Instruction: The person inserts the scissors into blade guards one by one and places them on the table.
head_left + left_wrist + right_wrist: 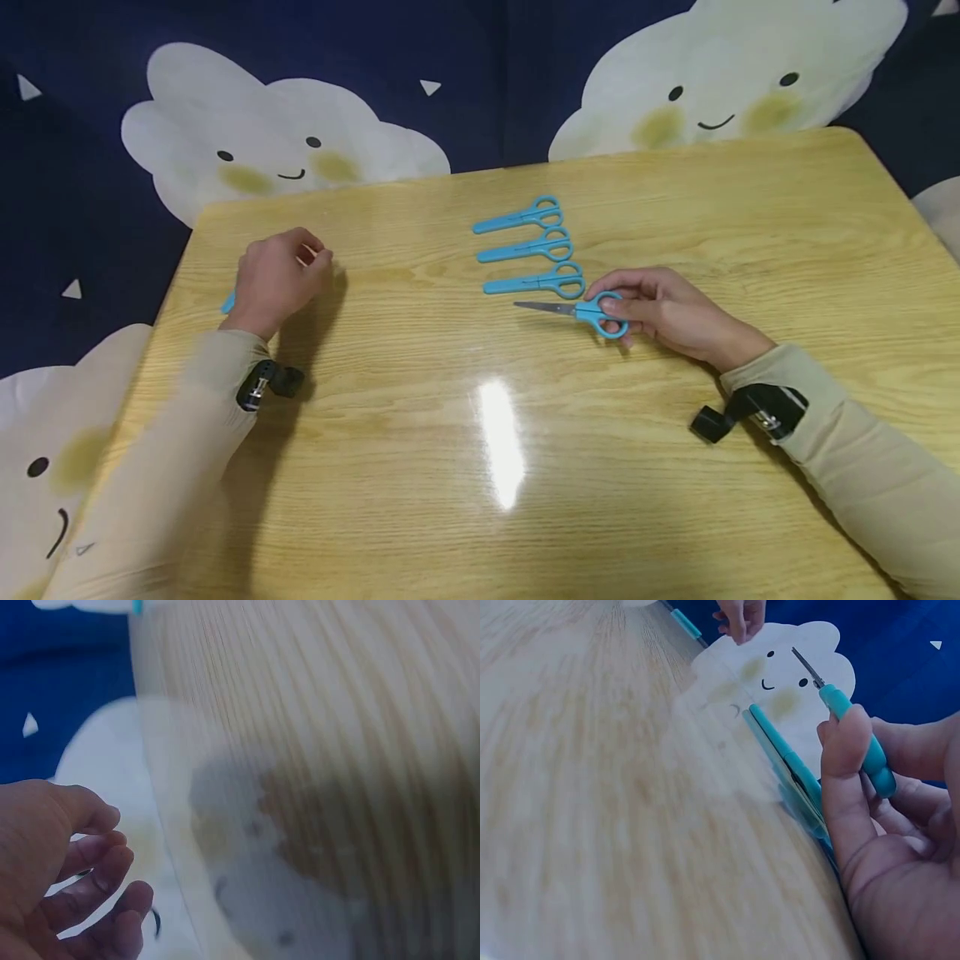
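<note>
My right hand (667, 312) pinches a pair of small scissors (596, 317) by its blue handle loops. The bare metal blades point left and look closed. In the right wrist view, the thumb presses on the handle of the scissors (855, 727). Over the left part of the table is my left hand (277, 275), its fingers loosely bent around nothing; the left wrist view shows the same hand (82, 877) with bare fingertips. A blue piece (228, 303) peeks out beside the left hand, mostly hidden by it; the right wrist view shows a blue cover (686, 624) lying there.
Three blue scissors lie stacked in a column with covers on their blades: the far pair (521, 218), the middle pair (528, 247) and the near pair (536, 281), close to the held scissors. The wooden table (390, 433) ends at a dark cloud-patterned cloth (495, 75).
</note>
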A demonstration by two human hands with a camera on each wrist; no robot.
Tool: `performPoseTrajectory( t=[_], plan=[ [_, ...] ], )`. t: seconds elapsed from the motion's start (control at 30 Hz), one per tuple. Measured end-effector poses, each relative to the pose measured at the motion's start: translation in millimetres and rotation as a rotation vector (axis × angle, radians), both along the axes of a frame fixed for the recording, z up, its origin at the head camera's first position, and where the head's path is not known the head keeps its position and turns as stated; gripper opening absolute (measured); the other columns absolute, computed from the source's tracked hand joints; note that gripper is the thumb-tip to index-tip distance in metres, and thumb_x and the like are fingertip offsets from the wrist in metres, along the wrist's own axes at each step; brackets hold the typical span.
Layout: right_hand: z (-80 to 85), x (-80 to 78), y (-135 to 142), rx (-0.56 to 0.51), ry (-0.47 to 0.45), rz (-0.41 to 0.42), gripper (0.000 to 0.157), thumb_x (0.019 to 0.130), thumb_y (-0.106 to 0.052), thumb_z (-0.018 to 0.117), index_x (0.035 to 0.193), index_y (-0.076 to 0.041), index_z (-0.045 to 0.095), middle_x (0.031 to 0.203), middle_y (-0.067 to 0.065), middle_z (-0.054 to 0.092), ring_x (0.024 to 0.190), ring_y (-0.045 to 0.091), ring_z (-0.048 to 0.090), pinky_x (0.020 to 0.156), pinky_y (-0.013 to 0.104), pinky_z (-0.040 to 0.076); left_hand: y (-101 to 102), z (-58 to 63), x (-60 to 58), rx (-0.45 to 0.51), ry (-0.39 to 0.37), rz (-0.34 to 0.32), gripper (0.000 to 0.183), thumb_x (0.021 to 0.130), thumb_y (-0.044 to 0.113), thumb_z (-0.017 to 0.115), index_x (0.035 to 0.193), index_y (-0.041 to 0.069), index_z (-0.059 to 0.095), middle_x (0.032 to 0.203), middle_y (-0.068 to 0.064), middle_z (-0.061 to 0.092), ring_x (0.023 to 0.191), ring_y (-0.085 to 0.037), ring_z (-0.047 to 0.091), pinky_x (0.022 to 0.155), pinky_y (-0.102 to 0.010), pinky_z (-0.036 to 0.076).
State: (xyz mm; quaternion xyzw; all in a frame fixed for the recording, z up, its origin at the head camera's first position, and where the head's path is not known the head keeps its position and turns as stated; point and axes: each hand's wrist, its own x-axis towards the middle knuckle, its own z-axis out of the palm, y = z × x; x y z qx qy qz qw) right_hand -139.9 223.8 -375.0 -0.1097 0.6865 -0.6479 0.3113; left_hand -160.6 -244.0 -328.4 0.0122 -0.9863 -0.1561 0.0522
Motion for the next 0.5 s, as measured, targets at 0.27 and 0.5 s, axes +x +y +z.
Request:
performPoseTrajectory(
  t=[0.27, 0.5],
  plan=[
    [-0.7, -0.2, 0, -0.035, 0.007, 0.01, 0.039, 0.096, -0.021, 0.062, 0.126, 0.003, 0.053, 0.083, 0.001, 0.069, 0.071, 0.009, 0.064, 0.056, 0.027, 0.055, -51, 2.9, 2.4, -0.113, -0.084, 0.117, 0.046, 0.096, 0.033, 0.047, 0.126, -0.002, 0.054, 0.113, -0.027, 0.059, 0.098, -0.045, 0.056, 0.079, -0.056, 0.043],
    [-0.8, 0.1, 1, -0.019, 0.013, 0.007, 0.04, 0.096, -0.023, 0.062, 0.127, 0.002, 0.053, 0.084, 0.001, 0.069, 0.073, 0.01, 0.064, 0.057, 0.029, 0.055, -89, -1.6, 9.3, -0.13, -0.248, 0.216, 0.059, 0.097, 0.043, 0.047, 0.131, -0.005, 0.049, 0.126, -0.034, 0.046, 0.114, -0.051, 0.045, 0.094, -0.065, 0.038]
  ],
)
